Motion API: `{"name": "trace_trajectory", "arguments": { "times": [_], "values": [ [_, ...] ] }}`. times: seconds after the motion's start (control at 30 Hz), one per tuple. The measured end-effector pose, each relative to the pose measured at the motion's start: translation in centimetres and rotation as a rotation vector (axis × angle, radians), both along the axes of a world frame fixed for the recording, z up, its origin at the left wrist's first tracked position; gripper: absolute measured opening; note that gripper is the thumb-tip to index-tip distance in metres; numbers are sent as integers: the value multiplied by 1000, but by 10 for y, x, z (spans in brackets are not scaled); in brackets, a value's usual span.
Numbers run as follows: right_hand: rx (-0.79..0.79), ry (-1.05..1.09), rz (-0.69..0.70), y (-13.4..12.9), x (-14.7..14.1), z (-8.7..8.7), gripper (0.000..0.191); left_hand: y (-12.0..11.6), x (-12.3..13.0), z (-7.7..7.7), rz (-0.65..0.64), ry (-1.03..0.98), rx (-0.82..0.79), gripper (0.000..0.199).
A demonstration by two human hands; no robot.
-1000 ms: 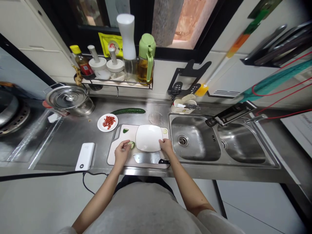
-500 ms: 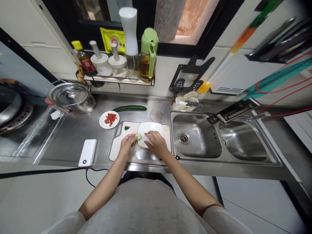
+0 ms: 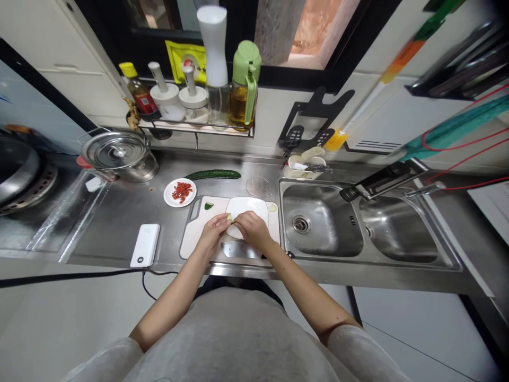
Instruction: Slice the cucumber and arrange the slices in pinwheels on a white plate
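Note:
Over the cutting board [image 3: 191, 241], my left hand [image 3: 215, 231] pinches a cucumber slice [image 3: 229, 218]. My right hand [image 3: 251, 228] has its fingers closed on the right side of the same slice, above the white plate [image 3: 248, 203]. A knife blade [image 3: 240, 250] lies flat on the board below my hands. On the board's upper left rests a small green cucumber end [image 3: 209, 206], and a pale piece [image 3: 272, 208] lies right of the plate. A whole cucumber [image 3: 214, 174] sits behind the board.
A small plate of chopped red pieces [image 3: 180, 192] stands left of the board. A white power bank [image 3: 145, 245] lies near the counter's front edge. The double sink [image 3: 318, 223] is to the right. A lidded steel pot [image 3: 121, 156] stands back left, below a seasoning rack [image 3: 199, 127].
My right hand has moved left from over the plate and closed its fingers on the slice held by my left hand. The slice now appears turned edge-on.

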State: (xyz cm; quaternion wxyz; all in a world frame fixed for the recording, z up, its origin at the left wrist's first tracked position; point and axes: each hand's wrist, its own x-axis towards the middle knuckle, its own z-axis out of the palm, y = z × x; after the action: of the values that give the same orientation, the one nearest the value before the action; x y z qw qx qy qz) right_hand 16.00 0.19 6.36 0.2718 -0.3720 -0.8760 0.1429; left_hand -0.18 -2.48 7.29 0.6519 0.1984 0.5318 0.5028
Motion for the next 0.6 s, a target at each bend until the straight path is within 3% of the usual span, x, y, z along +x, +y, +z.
{"name": "trace_trajectory", "arguments": {
  "times": [0.3,0.43,0.6],
  "values": [
    [-187,211,-83,4,10,-7,21,13,14,-1,-4,14,57,56],
    [-291,247,-159,7,16,-12,15,23,20,-14,-30,34,78,58],
    [-444,271,-253,25,29,-34,16,49,32,-40,-100,90,16,59]
  ]
}}
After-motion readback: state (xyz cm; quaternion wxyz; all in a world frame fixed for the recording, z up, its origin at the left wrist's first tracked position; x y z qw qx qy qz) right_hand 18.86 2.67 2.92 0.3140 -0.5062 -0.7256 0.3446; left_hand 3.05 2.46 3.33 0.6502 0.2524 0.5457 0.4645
